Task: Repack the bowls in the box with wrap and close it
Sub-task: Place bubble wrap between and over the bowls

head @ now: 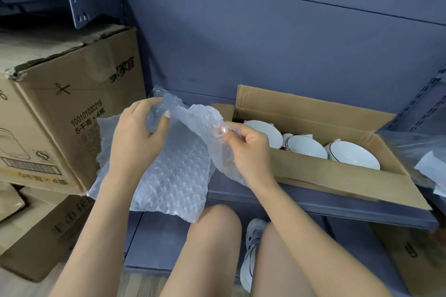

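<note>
Both hands pinch the bubble wrap [173,164] at frame centre — bowls [306,146] wait in the open box [313,171], right.
Left hand [137,132] and right hand [246,144] curl on its edge; best spread it flat before wrapping.

around the shelf: cartons, plastic and a shoe

a large printed carton [72,108] with a torn top edge stands at the left against the grey-blue shelving back panel [265,43]. below it, more flattened cardboard [41,236] lies tilted on the floor. at the right edge, crumpled clear plastic [415,152] rests on the shelf board [313,207]. a white shoe [251,253] shows between the knees, and another brown carton [410,255] sits low on the right.
</note>
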### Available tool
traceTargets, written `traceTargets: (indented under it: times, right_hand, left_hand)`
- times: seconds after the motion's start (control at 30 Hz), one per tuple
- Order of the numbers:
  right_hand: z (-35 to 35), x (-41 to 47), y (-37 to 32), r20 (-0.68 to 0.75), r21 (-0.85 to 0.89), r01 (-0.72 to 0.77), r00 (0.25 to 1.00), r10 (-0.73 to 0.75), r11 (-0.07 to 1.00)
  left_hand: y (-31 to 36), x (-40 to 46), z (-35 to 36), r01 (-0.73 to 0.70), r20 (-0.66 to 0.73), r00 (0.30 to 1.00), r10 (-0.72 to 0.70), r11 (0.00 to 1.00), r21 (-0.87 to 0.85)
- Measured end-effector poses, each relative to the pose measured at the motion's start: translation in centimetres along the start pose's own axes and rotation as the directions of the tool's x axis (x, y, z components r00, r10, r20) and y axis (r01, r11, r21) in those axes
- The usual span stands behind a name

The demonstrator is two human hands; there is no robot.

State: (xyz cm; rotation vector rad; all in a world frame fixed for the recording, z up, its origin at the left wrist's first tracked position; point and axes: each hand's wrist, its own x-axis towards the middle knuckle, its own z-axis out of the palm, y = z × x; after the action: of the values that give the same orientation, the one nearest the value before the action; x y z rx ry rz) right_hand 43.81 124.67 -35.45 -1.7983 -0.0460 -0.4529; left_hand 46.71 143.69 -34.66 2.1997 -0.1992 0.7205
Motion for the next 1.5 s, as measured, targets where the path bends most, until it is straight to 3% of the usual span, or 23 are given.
traceTargets:
  times: [0.37,0.67,0.77,0.9,1.0,1.07,1.13,1.23,1.4,1.5]
  right_hand:
    - [0.3,4.7,-6.4,-0.031,0.117,0.141,0.99,-0.138,0.983]
    - [-6.0,7.0,-10.7,-0.046,0.23,0.188,0.982,-0.182,0.955]
    - [-9.1,6.8,-11.5,-0.094,0.233,0.207,0.977,-0.19,0.95]
    - [-13.6,6.6,-12.0,-0.158,0.21,0.248,0.963,-0.218,0.946]
    - [-16.5,6.7,-11.6,-0.198,0.251,0.257,0.957,-0.211,0.933]
    - [-18.0,7.0,-10.6,-0.231,0.267,0.237,0.957,-0.177,0.934]
    - [-19.3,7.5,-9.2,-0.268,0.274,0.193,0.956,-0.118,0.942]
    - [-21.1,7.9,-6.4,-0.347,0.216,0.129,0.937,-0.047,0.968]
    - [-24.1,7.5,-1.6,-0.447,-0.17,-0.01,0.892,-0.068,0.985]
    - [-24.9,7.3,0.3,-0.501,-0.299,-0.066,0.86,-0.097,0.952]
  left_hand:
    - [0.0,1.2,-0.8,-0.007,-0.018,1.0,0.007,1.0,-0.019]
    - [2.0,4.4,1.3,0.05,0.0,0.999,-0.051,0.982,-0.184]
    - [3.2,4.9,3.2,0.178,0.001,0.981,-0.195,0.894,-0.412]
    - [3.9,5.7,5.3,0.296,0.016,0.939,-0.343,0.785,-0.544]
    - [3.6,6.9,6.9,0.422,0.208,0.901,-0.381,0.656,-0.626]
    - [3.8,7.4,7.9,0.494,0.369,0.869,-0.331,0.522,-0.695]
    - [4.4,7.6,8.8,0.509,0.426,0.86,-0.281,0.424,-0.749]
    - [5.2,7.8,9.9,0.485,0.39,0.874,-0.291,0.469,-0.738]
    - [4.9,8.2,10.4,0.349,0.262,0.937,-0.231,0.639,-0.686]
    - [5.7,8.2,10.5,0.242,0.187,0.97,-0.156,0.699,-0.673]
